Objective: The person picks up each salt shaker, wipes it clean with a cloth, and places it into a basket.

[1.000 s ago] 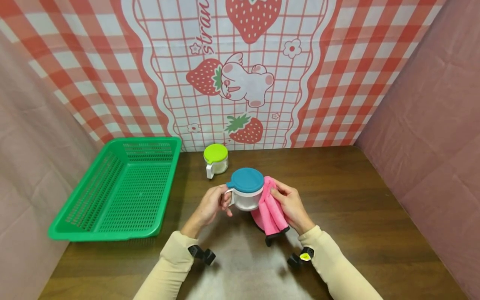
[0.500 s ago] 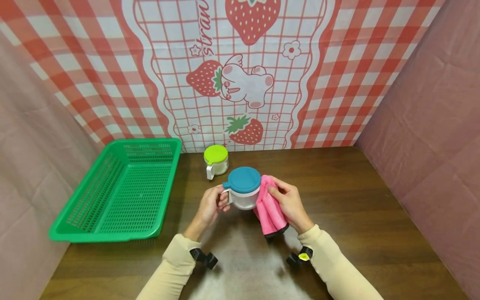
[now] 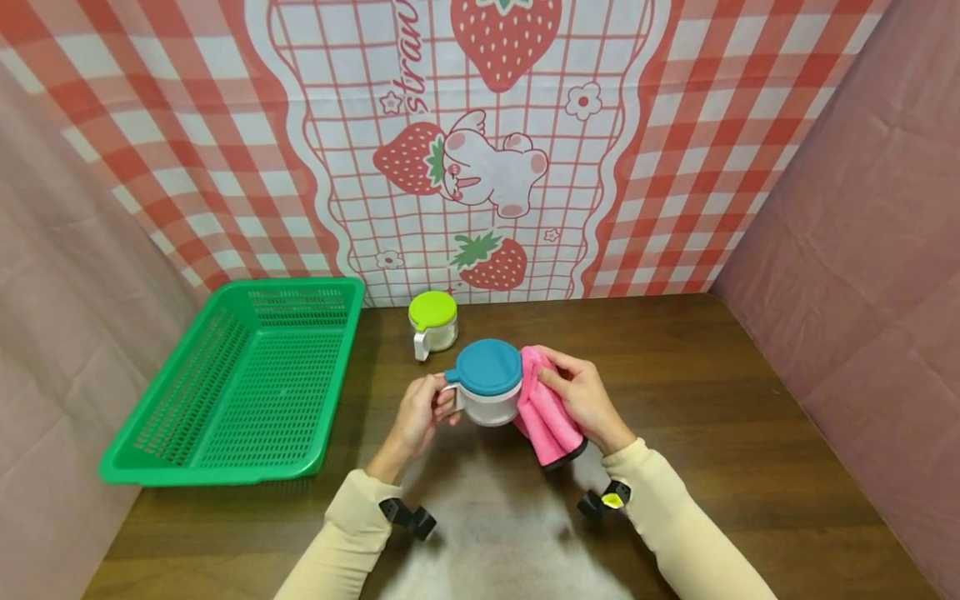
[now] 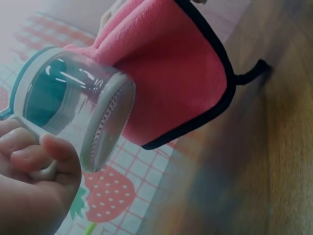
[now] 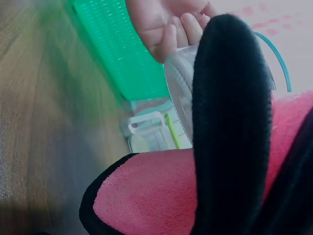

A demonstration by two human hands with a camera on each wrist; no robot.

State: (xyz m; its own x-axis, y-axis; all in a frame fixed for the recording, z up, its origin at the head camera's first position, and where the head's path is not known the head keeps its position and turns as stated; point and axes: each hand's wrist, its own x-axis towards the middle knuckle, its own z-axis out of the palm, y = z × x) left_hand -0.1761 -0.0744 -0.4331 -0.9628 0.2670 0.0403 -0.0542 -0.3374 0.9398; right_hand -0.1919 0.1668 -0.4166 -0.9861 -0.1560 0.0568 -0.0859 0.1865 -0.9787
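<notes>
A clear lidded jar with a blue lid is held up over the table. My left hand grips its white side handle, fingers curled through it in the left wrist view. My right hand pinches a folded pink cloth with black edging against the jar's right side. In the left wrist view the cloth hangs behind the jar's base, a black loop at its corner. The cloth fills much of the right wrist view and hides the right fingers there.
A green plastic basket stands on the left of the wooden table. Behind the held jar is a smaller jar with a lime-green lid and white handle. A strawberry-print cloth hangs along the back edge.
The jar has shifted slightly left from a second ago, staying in my left hand. My right hand and the cloth have moved a little along its side, and the cloth's lower end has swung right.
</notes>
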